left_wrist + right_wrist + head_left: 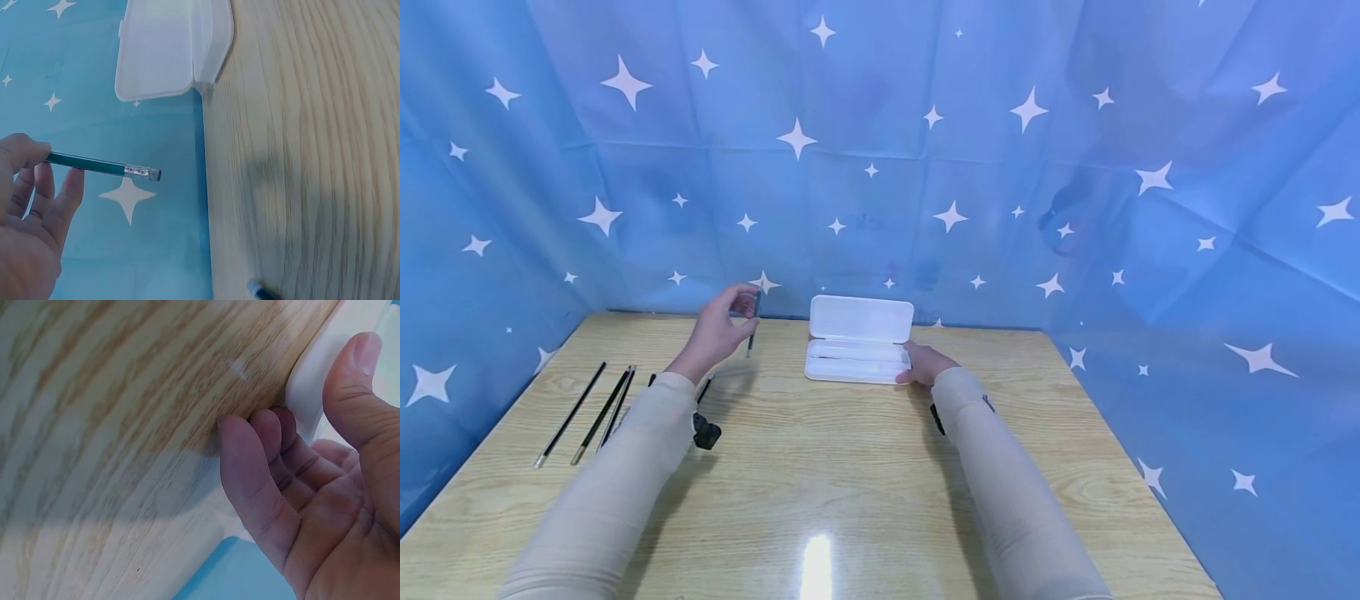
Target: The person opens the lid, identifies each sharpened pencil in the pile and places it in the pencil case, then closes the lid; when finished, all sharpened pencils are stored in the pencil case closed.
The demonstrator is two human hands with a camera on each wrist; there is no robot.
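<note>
My left hand (718, 329) pinches a dark green pencil (87, 164) between thumb and fingers, above the table's far edge. The pencil's metal ferrule and grey eraser end stick out past the fingers in the left wrist view. At the back middle of the table lies a white pencil case (861, 318), its lid raised against the curtain. A thin dark line runs inside its tray; I cannot tell what it is. My right hand (928, 364) is at the right end of the case, thumb apart and fingers loosely bent beside its edge (303, 394).
Several dark pencils (571, 414) lie on the left of the wooden table (820, 467), partly hidden by the left sleeve. Another pencil (703, 389) lies by the left wrist. A blue star-patterned curtain (880, 100) hangs behind and at both sides.
</note>
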